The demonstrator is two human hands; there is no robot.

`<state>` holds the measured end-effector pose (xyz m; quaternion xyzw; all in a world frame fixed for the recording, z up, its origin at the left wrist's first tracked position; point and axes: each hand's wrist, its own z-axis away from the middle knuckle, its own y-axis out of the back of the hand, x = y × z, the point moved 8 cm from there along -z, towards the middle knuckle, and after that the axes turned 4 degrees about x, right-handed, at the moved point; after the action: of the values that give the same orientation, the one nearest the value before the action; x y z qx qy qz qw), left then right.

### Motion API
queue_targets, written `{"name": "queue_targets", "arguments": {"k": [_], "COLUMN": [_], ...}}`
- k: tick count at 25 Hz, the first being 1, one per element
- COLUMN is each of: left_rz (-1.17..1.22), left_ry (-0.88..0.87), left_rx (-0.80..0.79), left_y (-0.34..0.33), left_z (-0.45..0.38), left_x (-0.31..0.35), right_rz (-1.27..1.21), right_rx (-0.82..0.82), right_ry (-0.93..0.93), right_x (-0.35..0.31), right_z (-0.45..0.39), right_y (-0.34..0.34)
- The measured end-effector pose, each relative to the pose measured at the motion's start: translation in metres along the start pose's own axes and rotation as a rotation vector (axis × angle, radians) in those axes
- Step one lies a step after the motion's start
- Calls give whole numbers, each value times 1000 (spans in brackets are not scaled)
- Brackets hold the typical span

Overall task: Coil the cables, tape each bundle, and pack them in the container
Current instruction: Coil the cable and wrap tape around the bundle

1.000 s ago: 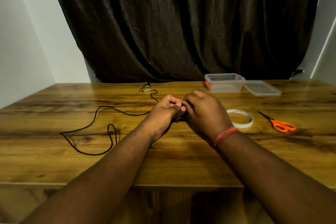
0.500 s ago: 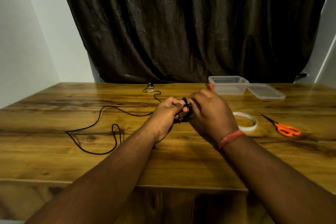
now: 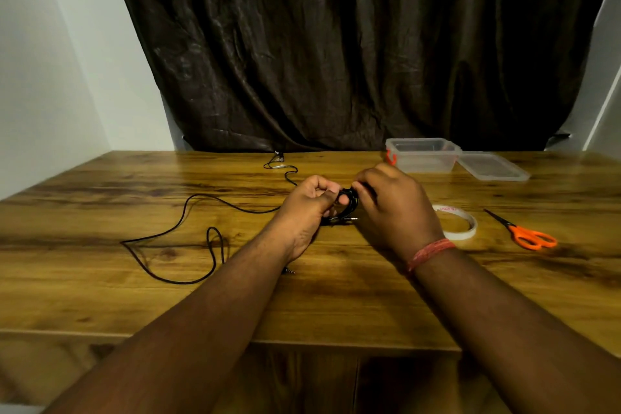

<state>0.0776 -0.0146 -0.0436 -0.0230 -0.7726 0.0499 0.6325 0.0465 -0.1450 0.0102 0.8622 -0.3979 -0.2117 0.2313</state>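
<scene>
A small black cable coil (image 3: 347, 203) sits between my two hands above the middle of the wooden table (image 3: 100, 296). My left hand (image 3: 307, 208) pinches its left side and my right hand (image 3: 393, 208) grips its right side; a metal plug sticks out below the coil. A second black cable (image 3: 188, 212) lies loose on the table to the left, running back toward the curtain. A roll of white tape (image 3: 465, 233) lies just right of my right hand. The clear plastic container (image 3: 421, 155) stands at the back right, open.
The container's clear lid (image 3: 492, 166) lies flat beside it on the right. Orange-handled scissors (image 3: 527, 235) rest to the right of the tape. A dark curtain (image 3: 336, 44) hangs behind the table; a white wall is at the left.
Both hands have lifted slightly and the coil now shows between them, more wound than before. The loose cable on the left has not moved.
</scene>
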Motion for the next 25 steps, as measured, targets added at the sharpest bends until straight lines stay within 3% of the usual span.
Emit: {"name": "queue_targets", "arguments": {"k": [12, 25], "left_rz": [-7, 35], "left_ry": [-25, 38], "left_rx": [-8, -1], "left_y": [-2, 3], "left_z": [5, 4], "left_x": [4, 0], "right_rz": [246, 249], "right_rx": [-101, -130], "right_ry": [174, 211], "right_x": [-24, -34], "right_z": [6, 6], "right_y": [-15, -19]}}
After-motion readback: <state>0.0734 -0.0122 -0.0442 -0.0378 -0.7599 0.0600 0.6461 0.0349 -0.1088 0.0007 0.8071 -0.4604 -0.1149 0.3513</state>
